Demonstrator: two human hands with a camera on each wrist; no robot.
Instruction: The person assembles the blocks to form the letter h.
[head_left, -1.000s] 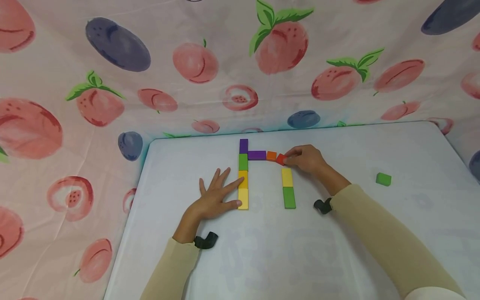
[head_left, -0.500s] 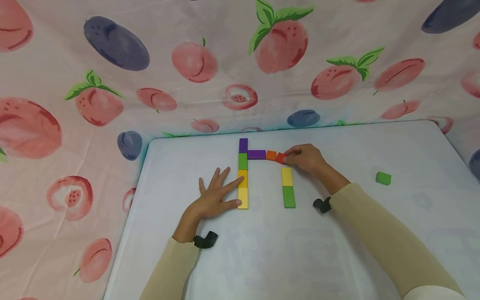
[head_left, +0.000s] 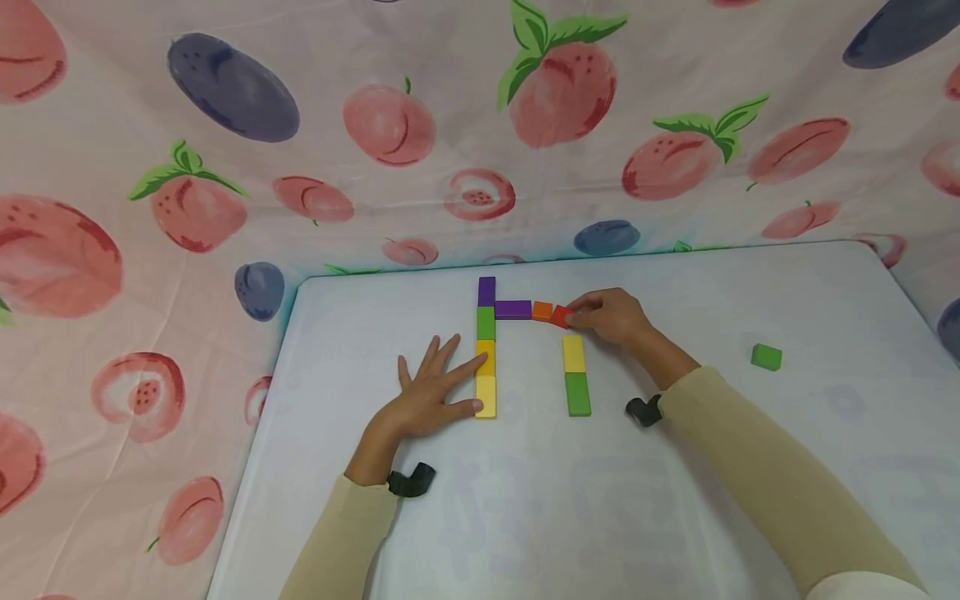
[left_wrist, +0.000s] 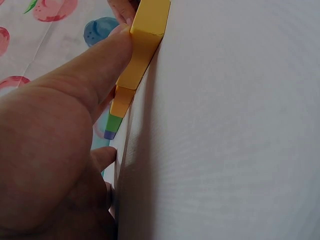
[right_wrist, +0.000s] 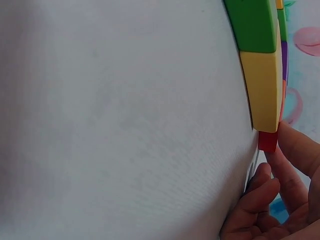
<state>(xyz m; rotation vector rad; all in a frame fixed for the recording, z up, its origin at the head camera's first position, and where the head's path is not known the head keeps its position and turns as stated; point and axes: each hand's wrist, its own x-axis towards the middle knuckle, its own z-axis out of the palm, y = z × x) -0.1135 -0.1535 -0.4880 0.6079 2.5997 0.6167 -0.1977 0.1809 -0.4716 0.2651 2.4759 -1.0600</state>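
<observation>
My left hand (head_left: 423,404) spreads its fingers beside a straight column of blocks. Its index fingertip touches the amber block (head_left: 490,367), and its thumb tip the pale yellow block (head_left: 489,390) at the near end. Above these come a green block (head_left: 486,323) and a purple block (head_left: 487,291). From the column a long purple block (head_left: 513,310) runs right to an orange block (head_left: 542,311). Thumb and finger of my right hand (head_left: 611,317) pinch a red block (right_wrist: 267,141), set slightly askew against the orange one; the fingertips cover part of it.
Just nearer than the red block, a yellow block (head_left: 573,354) and a green block (head_left: 577,394) lie end to end. Farther right on the white table (head_left: 675,517) sits a loose green block (head_left: 767,357). A fruit-patterned cloth (head_left: 435,67) hangs behind and at left.
</observation>
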